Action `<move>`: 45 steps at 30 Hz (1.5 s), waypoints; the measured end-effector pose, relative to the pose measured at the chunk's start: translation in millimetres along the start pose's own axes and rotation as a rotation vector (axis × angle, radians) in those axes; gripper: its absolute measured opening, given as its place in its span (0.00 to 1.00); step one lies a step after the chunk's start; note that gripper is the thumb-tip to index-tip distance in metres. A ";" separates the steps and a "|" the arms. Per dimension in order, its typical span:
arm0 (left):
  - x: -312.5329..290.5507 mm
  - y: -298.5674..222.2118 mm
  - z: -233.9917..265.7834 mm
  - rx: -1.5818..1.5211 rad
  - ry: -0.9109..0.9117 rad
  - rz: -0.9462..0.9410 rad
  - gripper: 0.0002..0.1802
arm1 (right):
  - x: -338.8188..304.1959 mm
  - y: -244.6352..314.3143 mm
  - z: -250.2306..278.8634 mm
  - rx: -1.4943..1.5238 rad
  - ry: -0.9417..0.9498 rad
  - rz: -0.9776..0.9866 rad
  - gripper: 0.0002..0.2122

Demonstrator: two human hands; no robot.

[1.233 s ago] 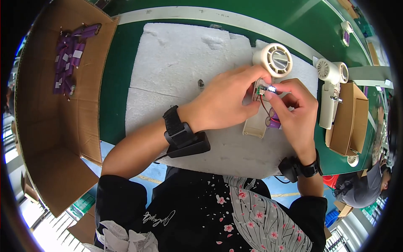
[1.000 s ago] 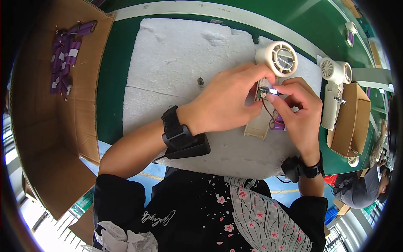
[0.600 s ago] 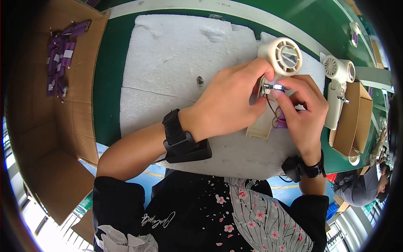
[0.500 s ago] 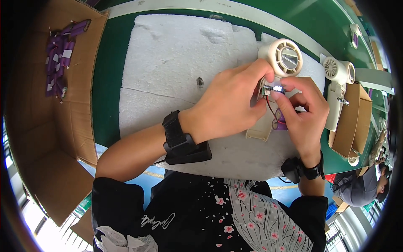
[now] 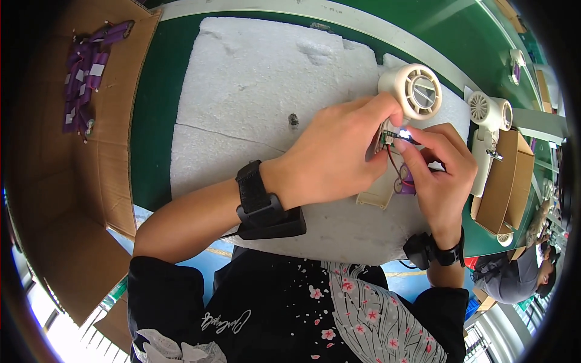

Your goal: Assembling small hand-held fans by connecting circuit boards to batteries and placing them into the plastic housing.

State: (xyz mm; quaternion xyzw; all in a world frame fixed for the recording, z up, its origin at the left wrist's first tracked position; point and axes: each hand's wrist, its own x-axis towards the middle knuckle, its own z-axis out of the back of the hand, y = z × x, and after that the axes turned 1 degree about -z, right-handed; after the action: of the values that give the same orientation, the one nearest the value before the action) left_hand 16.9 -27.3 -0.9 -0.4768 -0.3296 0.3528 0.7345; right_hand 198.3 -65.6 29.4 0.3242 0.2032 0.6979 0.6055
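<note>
Your fingers are pinching a lit circuit board beside the cream fan head

Your left hand (image 5: 330, 154) is closed on the small circuit board (image 5: 390, 138), just below the cream fan (image 5: 414, 91) on the white foam pad (image 5: 254, 91); your right hand (image 5: 439, 166) nips the board's glowing end, fingers curled tight. The thin wires (image 5: 396, 169) trailing down to the purple cell (image 5: 407, 181) could tear loose if you tug, and bare contacts might short under your fingertips
</note>
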 end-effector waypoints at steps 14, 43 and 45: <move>8.4 2.6 11.9 0.019 0.087 -0.162 0.17 | 2.6 -12.3 5.2 0.135 0.146 -0.223 0.10; 7.2 -2.6 15.0 -0.058 -0.013 0.022 0.19 | -15.8 -3.7 38.6 -0.261 0.227 0.281 0.11; 7.2 -2.3 15.3 -0.055 -0.017 0.021 0.19 | -17.1 -1.1 35.2 -0.295 0.203 0.299 0.11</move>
State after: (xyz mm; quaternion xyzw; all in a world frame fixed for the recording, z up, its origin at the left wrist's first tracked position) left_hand 8.7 -14.8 7.3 -0.4973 -0.3401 0.3555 0.7146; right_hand 224.7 -85.9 50.0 0.1869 0.1085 0.8310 0.5126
